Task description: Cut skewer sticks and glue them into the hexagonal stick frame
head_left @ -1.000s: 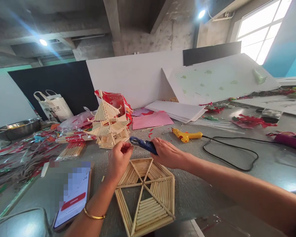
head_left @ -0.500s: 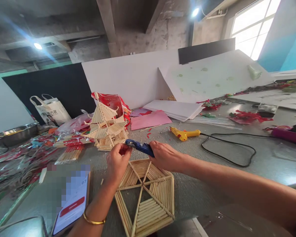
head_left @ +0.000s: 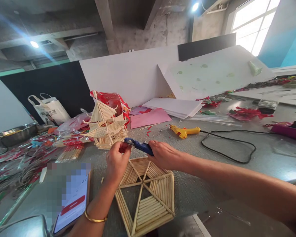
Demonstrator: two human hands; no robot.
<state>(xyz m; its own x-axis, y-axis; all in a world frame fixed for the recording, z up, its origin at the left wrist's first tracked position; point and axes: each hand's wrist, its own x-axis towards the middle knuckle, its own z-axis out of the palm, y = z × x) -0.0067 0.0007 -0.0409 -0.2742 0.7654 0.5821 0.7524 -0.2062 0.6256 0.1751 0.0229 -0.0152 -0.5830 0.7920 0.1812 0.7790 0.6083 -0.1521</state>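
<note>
My right hand [head_left: 164, 153] is wrapped round the handle of a blue hand cutter [head_left: 138, 146], whose head points left. The fingers of my left hand [head_left: 118, 160] are pinched together right beside that head. What sits in the pinch is hidden by the fingers. Under both hands, flat on the table, lies a six-sided frame of wooden sticks [head_left: 154, 214]. Some of its wedge-shaped sections are filled with rows of sticks, and one at the lower left shows a dark gap. Behind my left hand stands a tiered stick pagoda [head_left: 106, 121].
A yellow glue gun [head_left: 185, 131] with a black cord [head_left: 227, 159] lies at right. A phone [head_left: 72, 204] is at lower left, near bundled sticks [head_left: 71, 152] and plastic wrapping. Pink paper [head_left: 151, 119] and white boards [head_left: 174, 107] lie behind.
The view has shifted slightly. Both hands and the cutter keep nearly the same place and pose over the frame.
</note>
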